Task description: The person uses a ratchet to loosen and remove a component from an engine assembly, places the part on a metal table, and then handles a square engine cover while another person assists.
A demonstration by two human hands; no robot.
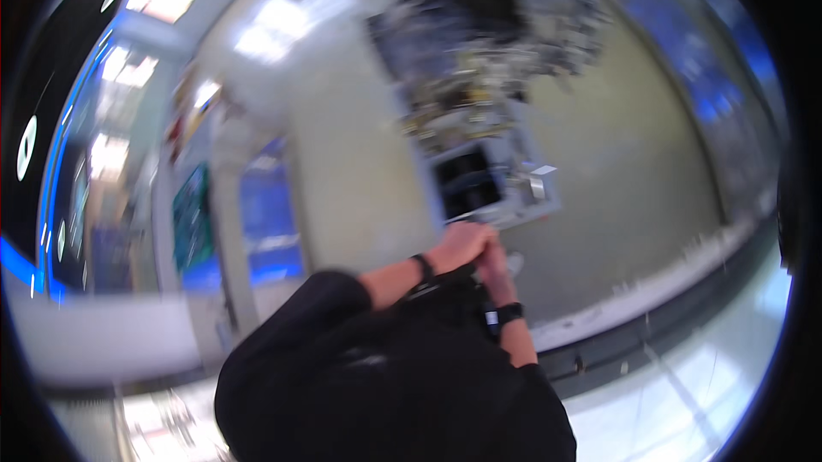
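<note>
Motion blurs much of the head view. My left hand (463,243) and my right hand (494,266) meet in front of my body, their fingers curled and pressed close together. Whatever lies between the fingers, if anything, is hidden. Just beyond them is the near edge of a light grey tray-like surface (549,207). On it sits a black open box (467,184) with compartments, closest to my left hand. A small whitish block (538,186) is to the right of the box. Dark bands circle both wrists.
Brownish, smeared items (458,111) crowd the far part of the surface, with a large dark and grey heap (505,17) behind. At left are a green panel (193,218) and a blue panel (270,214). A pale ledge (634,295) runs along the right.
</note>
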